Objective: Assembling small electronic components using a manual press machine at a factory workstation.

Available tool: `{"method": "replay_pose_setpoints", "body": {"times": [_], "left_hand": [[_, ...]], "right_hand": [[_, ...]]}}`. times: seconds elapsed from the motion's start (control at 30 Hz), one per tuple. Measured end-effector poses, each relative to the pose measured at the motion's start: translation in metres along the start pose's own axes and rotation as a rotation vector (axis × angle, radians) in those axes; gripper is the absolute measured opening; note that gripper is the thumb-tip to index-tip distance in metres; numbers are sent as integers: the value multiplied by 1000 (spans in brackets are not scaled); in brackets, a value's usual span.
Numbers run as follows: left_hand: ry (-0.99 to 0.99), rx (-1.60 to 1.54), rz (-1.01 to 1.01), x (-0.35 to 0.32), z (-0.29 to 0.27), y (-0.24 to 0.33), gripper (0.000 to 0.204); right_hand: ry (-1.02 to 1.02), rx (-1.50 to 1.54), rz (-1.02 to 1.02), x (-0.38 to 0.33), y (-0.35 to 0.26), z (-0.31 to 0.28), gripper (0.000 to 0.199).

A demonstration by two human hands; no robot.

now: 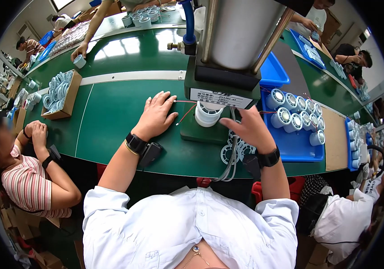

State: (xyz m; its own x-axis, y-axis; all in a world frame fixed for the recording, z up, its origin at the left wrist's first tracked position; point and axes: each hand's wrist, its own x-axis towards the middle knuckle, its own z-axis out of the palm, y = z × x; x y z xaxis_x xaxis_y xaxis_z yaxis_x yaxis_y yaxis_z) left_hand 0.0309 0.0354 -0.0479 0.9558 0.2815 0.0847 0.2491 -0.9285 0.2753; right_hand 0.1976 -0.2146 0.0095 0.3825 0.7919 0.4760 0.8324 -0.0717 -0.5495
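A white round plastic housing [207,116] stands upright on the dark green base [192,131] of a press [223,74], directly under the press head. Thin red and white wires [184,112] run from it to the left. My left hand [155,115] lies flat on the green table with fingers stretched, its fingertips by the wire ends. On the other side, my right hand [251,127] is beside the housing, thumb held out toward it; its fingertips are partly hidden by the press head. Below that hand lie several flat white spoked rings [231,153].
Right of the press, a blue tray [299,154] holds several white housings [296,122]. Grey cables [233,167] hang over the table's front edge. At left stands a cardboard box [71,105] of pale rings. A seated person [39,179] is at left; across the table another person's hand [81,50] touches a white part.
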Motion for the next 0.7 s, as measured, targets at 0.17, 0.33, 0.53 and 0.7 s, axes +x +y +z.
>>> {"method": "replay_pose_setpoints", "body": {"times": [0.17,0.33,0.53,0.7], "left_hand": [[48,7,57,1,12,-17,51],[98,-43,181,-1,4,-9,52],[63,-26,141,-1,-1,-6,52],[34,-4,82,-1,-8,4,50]], "right_hand": [[-218,159,294,30,-37,13,55],[247,148,192,8,-23,-10,57],[371,-300,307,-90,32,-88,61],[417,-738,568,-179,90,-155,64]]}}
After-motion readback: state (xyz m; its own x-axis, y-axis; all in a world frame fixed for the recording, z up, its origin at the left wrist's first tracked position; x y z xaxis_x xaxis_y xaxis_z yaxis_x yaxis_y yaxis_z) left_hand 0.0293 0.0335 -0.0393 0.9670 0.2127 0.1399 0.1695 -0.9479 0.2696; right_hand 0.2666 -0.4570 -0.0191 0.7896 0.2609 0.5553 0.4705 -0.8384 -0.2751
